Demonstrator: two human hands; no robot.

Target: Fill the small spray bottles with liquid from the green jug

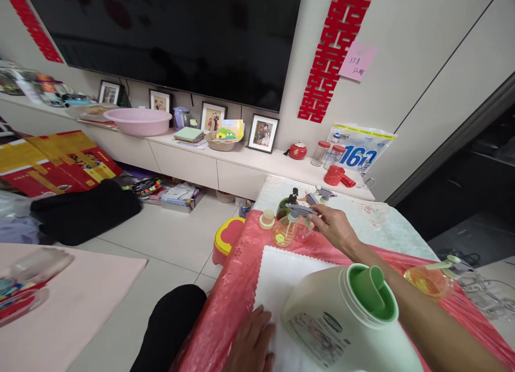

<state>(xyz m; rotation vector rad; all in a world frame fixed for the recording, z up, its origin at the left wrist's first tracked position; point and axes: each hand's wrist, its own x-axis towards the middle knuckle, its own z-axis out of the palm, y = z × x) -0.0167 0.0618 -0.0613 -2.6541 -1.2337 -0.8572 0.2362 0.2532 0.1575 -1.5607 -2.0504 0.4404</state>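
Note:
My right hand [336, 226] reaches across the table, its fingers closed at the grey trigger head of a clear spray bottle [285, 232] with a little yellow liquid. Partly hidden behind its head and my fingers is a pinkish spray bottle [304, 231]. A dark green pump bottle [284, 207] stands just behind, and a pale cap [267, 218] lies to the left. My left hand [253, 340] rests on a white scalloped cloth [277, 270], fingers stretched out. Beside it stands a large pale green jug [341, 318] with its green inner spout uncovered.
Another spray bottle with orange liquid [432, 280] is at the right of the red-covered table [237, 275]. A yellow and red stool [225, 238] stands on the left. Behind, the white cabinet [193, 155] bears a pink basin [139, 121], framed photos and jars.

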